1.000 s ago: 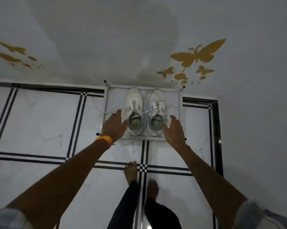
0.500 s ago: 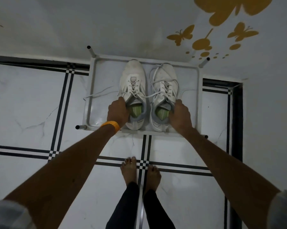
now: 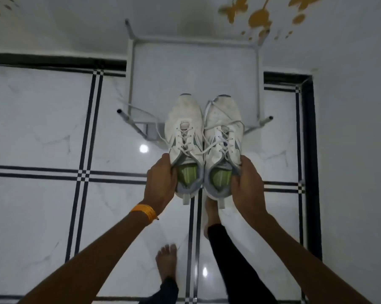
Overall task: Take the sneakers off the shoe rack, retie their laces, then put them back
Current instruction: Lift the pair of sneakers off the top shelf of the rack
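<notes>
Two white sneakers with green insoles hang side by side in the air, toes pointing away from me. My left hand (image 3: 161,183) grips the collar of the left sneaker (image 3: 184,132). My right hand (image 3: 246,185) grips the collar of the right sneaker (image 3: 224,130). Their laces are loose, and one strand trails left toward the rack's front corner. The white shoe rack (image 3: 194,69) stands against the wall beyond the shoes, and its top shelf is bare.
The floor is glossy white marble (image 3: 38,119) with black inlay lines. My bare feet (image 3: 166,260) stand just below the shoes. A white wall with yellow butterfly stickers (image 3: 259,17) rises behind the rack, and another wall closes the right side.
Both hands closed on the sneakers' collars and lifted the pair off the rack toward me. The shelf is now bare. My feet have shifted apart.
</notes>
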The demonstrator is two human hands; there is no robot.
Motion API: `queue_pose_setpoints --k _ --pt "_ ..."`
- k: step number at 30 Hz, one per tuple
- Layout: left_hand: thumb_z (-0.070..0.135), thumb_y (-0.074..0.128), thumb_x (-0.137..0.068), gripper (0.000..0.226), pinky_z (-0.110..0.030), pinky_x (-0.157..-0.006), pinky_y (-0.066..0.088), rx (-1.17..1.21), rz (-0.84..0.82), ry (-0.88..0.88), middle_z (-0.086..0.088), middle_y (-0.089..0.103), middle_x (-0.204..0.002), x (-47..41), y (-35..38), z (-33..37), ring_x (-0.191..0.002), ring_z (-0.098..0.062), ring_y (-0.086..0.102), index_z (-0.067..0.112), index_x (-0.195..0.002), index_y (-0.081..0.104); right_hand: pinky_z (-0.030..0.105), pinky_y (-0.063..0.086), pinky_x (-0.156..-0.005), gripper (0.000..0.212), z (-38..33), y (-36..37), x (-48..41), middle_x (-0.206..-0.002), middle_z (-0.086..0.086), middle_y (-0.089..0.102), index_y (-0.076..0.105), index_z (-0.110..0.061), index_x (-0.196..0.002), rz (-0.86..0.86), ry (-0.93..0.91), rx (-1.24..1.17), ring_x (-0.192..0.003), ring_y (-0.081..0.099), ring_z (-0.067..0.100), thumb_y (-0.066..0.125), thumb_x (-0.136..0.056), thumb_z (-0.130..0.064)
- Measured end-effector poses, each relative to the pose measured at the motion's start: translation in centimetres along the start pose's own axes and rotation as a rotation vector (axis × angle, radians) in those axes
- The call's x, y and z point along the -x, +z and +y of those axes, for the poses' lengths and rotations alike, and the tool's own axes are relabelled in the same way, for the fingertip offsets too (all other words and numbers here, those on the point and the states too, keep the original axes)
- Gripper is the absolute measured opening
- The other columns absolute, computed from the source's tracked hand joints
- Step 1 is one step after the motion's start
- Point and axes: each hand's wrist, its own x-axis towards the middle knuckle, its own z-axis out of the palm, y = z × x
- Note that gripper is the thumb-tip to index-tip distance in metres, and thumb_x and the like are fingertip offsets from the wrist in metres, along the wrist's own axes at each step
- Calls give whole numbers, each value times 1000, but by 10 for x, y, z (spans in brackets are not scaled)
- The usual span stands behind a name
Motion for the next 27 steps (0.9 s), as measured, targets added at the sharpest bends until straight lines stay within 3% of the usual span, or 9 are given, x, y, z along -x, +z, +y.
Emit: queue_pose_setpoints --k 5,8,12,16,20,24,27 --pt "12 49 -97 11 -29 -71 50 63 -49 -53 -9 67 -92 97 61 -78 -75 -19 60 7 -105 56 27 48 -91 42 61 71 89 -122 10 62 47 -5 -135 -33 75 -2 -108 60 22 51 -93 -2" --pt "13 48 -98 14 -29 -69 48 37 -92 -97 -14 68 -92 114 114 -125 -78 -27 65 3 -104 57 28 46 -85 36 107 124 99 -114 14 64 51 -2 -128 -61 62 39 -102 62 29 51 -92 -1" --pt "17 47 -99 17 -32 -69 52 -9 -134 -108 -15 68 -92 109 195 -188 -77 -30 66 3 -101 56 34 48 -83 29 176 197 84 -111 16 63 53 -3 -121 -125 65 101 -99 61 31 50 -93 -3" --pt "21 46 -100 22 -34 -75 55 36 -110 -46 -15 69 -96 86 270 -244 -76 -24 62 3 -108 55 31 44 -79 25 243 266 55 -109 14 64 53 -5 -117 -111 74 99 -97 61 29 47 -92 -4" --pt "19 45 -99 18 -27 -70 46 36 -81 37 -13 67 -94 68 311 -270 -74 -20 56 4 -105 54 28 43 -76 28 291 300 42 -110 11 64 53 -5 -121 -68 69 66 -95 60 24 50 -93 -6" --pt "30 45 -99 23 -8 -58 40 66 -18 73 5 60 -78 54 325 -275 -63 -9 55 10 -103 56 32 51 -77 46 308 311 36 -119 9 63 41 -12 -138 -81 49 66 -103 64 29 54 -95 -20" --pt "42 44 -98 28 -8 -53 41 120 105 82 9 63 -72 50 315 -276 -58 -6 60 19 -101 59 37 52 -70 73 295 288 30 -132 9 46 17 -27 -151 86 -12 381 -103 60 27 55 -91 -47"
